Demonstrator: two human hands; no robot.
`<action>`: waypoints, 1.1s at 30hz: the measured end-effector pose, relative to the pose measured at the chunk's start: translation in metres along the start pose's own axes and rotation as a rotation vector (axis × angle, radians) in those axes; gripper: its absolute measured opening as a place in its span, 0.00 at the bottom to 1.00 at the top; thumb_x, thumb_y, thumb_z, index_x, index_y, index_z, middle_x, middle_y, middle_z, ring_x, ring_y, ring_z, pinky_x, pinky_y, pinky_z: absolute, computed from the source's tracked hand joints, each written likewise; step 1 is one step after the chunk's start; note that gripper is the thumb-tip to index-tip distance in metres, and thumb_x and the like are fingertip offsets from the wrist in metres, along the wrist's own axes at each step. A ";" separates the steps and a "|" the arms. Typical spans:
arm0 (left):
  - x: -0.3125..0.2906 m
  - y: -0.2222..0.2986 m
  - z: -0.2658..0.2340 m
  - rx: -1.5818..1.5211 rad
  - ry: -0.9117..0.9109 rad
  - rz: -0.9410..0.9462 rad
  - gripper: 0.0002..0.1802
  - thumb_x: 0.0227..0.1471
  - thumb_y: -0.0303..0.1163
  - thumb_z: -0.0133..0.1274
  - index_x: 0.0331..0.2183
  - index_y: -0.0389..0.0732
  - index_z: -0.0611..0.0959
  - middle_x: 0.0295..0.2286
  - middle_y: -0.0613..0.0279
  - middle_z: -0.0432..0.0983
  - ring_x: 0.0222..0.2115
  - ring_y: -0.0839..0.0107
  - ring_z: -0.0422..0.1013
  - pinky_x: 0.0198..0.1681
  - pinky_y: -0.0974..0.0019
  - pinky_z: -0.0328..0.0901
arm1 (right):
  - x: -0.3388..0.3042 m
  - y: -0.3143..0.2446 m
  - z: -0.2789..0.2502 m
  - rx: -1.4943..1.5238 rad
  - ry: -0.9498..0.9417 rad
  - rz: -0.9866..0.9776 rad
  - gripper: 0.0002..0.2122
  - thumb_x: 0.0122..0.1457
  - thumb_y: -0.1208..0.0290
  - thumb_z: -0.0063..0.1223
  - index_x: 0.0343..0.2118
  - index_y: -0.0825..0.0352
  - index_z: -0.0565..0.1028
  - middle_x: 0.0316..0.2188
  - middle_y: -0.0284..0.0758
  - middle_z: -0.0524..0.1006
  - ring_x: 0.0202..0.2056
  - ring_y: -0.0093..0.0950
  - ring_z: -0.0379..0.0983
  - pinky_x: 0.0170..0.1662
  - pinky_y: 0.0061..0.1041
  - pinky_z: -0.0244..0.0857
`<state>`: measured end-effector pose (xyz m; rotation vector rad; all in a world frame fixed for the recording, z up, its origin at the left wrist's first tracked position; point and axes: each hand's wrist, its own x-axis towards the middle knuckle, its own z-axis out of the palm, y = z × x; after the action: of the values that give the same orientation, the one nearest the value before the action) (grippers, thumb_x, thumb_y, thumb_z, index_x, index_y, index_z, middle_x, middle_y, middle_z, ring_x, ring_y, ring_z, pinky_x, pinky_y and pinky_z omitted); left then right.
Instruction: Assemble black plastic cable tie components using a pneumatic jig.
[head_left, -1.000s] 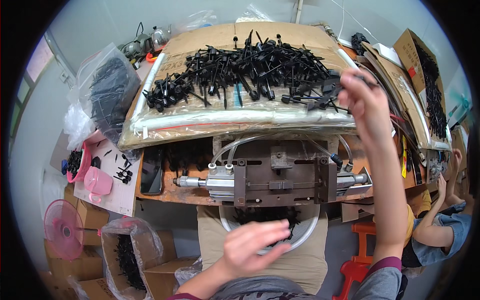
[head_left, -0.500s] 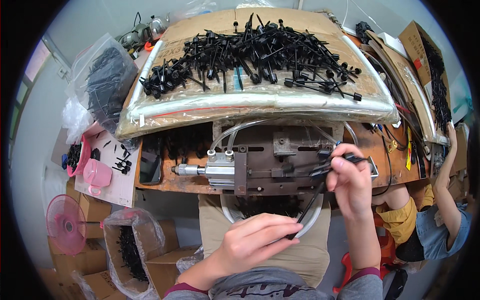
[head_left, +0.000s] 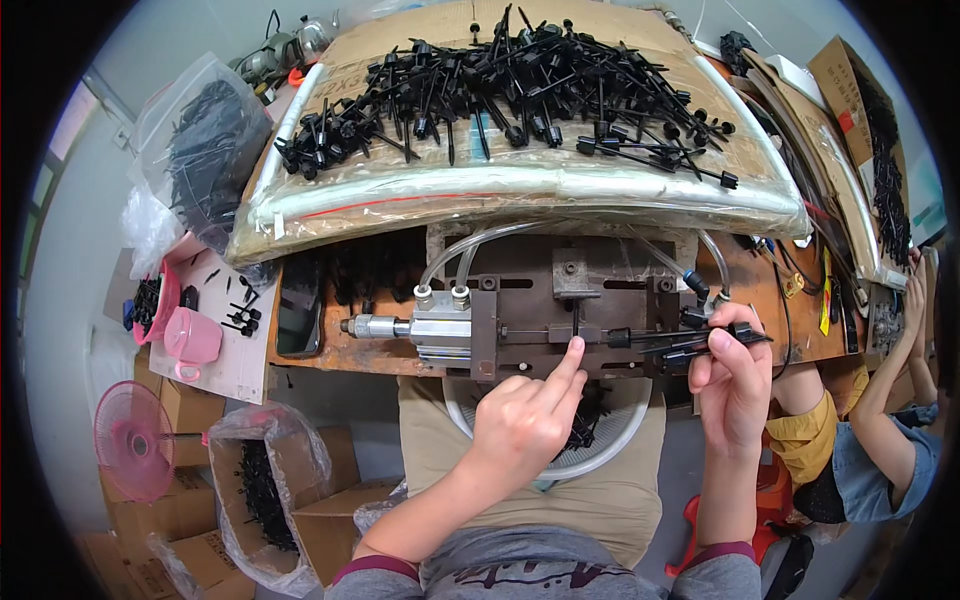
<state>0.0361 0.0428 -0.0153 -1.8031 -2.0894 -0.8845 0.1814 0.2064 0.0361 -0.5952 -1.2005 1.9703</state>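
My left hand point(head_left: 528, 425) reaches over the front of a dark metal fixture point(head_left: 520, 300), index finger stretched out and the other fingers partly bent. That fingertip touches or almost touches the lower end of a short black rod point(head_left: 576, 318) below the fixture's upper bracket. No held part shows in this hand, though its thumb is hidden. Several slim black plastic stems with thicker ends point(head_left: 680, 350) are gripped in my right hand point(head_left: 732, 375) at the fixture's right end. One black knobbed end point(head_left: 619, 338) lies in line with the fixture's middle block.
A silver air cylinder point(head_left: 442, 335) with clear hoses forms the fixture's left side. Beyond it, a cardboard-covered shelf point(head_left: 400, 205) carries a heap of black stems point(head_left: 500, 85). A white basket point(head_left: 630, 440) rests on my lap. Left stands a pink fan point(head_left: 135, 440); right, another person's arm point(head_left: 890, 385).
My left hand has moved forward from above the lap to the fixture, and the black stem it held is no longer in its fingers. My right hand has shifted slightly right and down with its stems.
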 end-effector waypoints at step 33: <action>-0.007 0.007 -0.017 -0.390 0.042 -0.145 0.17 0.36 0.25 0.69 0.33 0.35 0.84 0.45 0.51 0.78 0.31 0.65 0.77 0.34 0.70 0.72 | -0.024 0.009 -0.004 0.012 0.034 0.112 0.07 0.55 0.84 0.56 0.37 0.74 0.73 0.28 0.40 0.77 0.20 0.26 0.75 0.23 0.20 0.70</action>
<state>0.0413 0.0276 -0.0039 -1.7990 -2.1570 -1.4407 0.1959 0.1865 0.0265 -0.7006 -1.1563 2.0503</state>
